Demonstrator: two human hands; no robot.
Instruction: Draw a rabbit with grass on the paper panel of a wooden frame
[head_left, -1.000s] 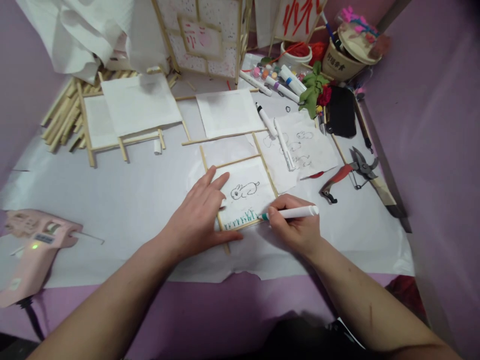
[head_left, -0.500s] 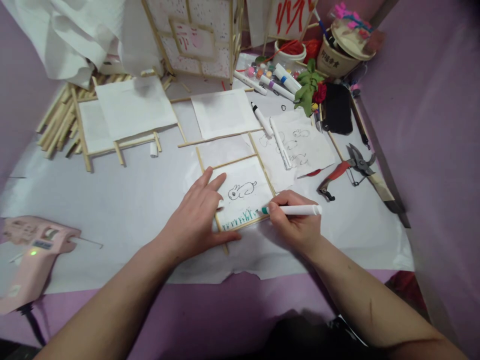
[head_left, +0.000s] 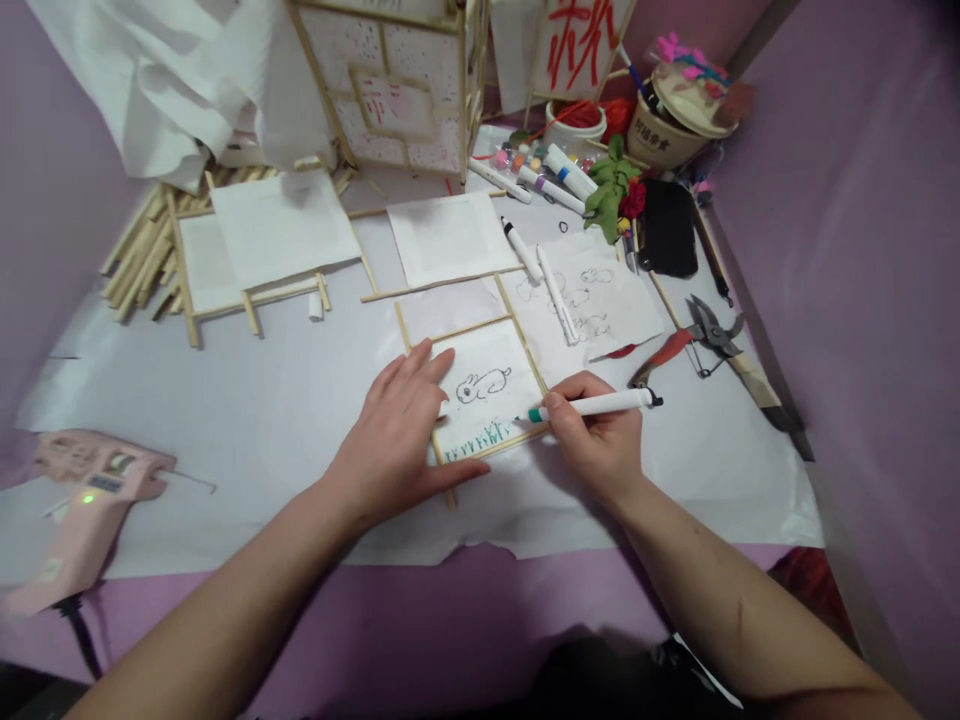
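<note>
In front of me lies a small panel of white paper [head_left: 480, 345] framed with thin wooden sticks. It carries a black outline of a rabbit [head_left: 484, 385] and, below it, a row of green grass strokes [head_left: 472, 441]. My left hand [head_left: 397, 430] rests on the panel's left side, fingers spread and thumb along the lower edge. My right hand [head_left: 600, 435] pinches a white marker with a green tip end [head_left: 607, 403]. The marker points left, its tip at the paper right of the grass strokes; whether it touches I cannot tell.
A pink glue gun [head_left: 97, 500] lies at the left. Behind the panel are more framed papers [head_left: 285, 230] and a pile of sticks [head_left: 146, 250]. To the right are a sheet of rabbit sketches [head_left: 622, 300], pruning shears [head_left: 690, 340] and a black phone [head_left: 670, 228].
The view has shifted slightly. The marker's back end has lifted a little in my right hand. My left hand stays on the panel.
</note>
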